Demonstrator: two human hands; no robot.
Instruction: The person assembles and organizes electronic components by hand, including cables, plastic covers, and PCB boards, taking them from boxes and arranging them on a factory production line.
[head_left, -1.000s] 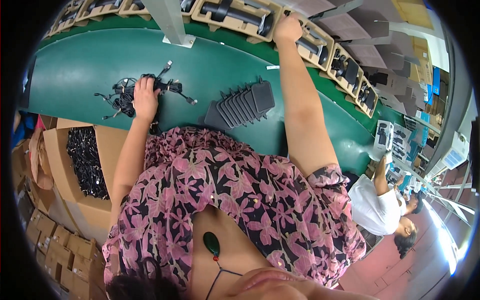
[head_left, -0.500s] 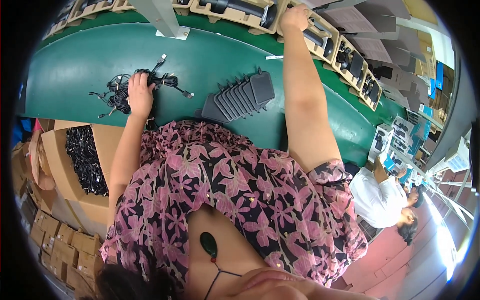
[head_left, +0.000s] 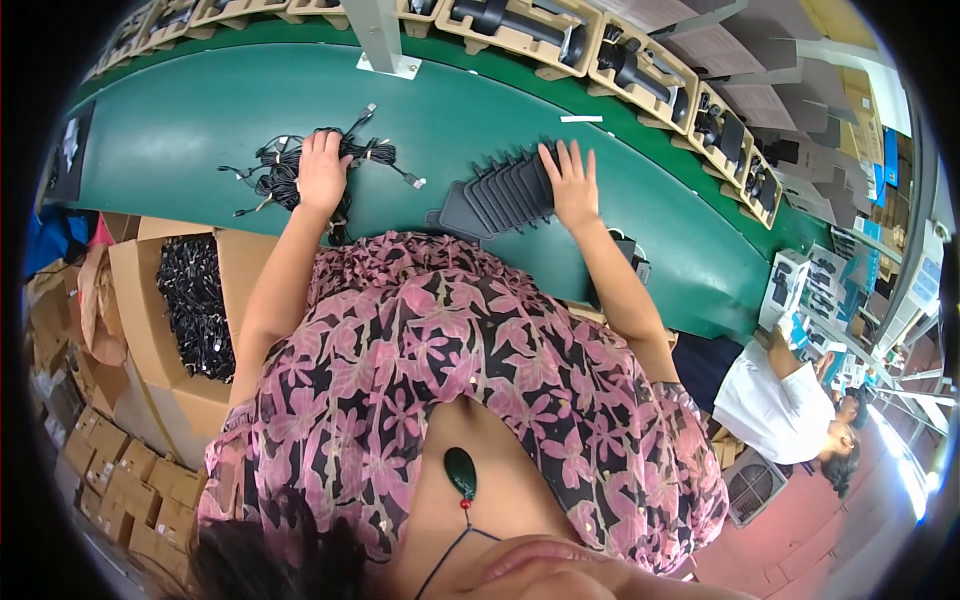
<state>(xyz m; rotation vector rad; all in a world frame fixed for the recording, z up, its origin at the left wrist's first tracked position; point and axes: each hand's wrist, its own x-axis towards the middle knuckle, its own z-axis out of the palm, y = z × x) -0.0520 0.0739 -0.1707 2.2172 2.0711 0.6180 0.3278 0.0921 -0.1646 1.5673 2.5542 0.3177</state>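
Observation:
My left hand rests on a tangle of bundled black USB cables, its fingers curled over them and its thumb to the right. Which strand it grips is hidden under the palm. My right hand is at the right end of an overlapping row of flat black rectangular pieces with small tabs. Its fingers are spread, and they touch or nearly touch the last piece. Both the cables and the row lie on the green table.
Moulded cardboard trays holding black parts line the green strip beyond the table. A metal post stands at the far edge. An open carton of black cables is at left. Someone in a white top works at right.
My right hand has come back from a far tray to the row of black pieces, its fingers now spread. My left hand stays on the cables. The whole view has shifted slightly.

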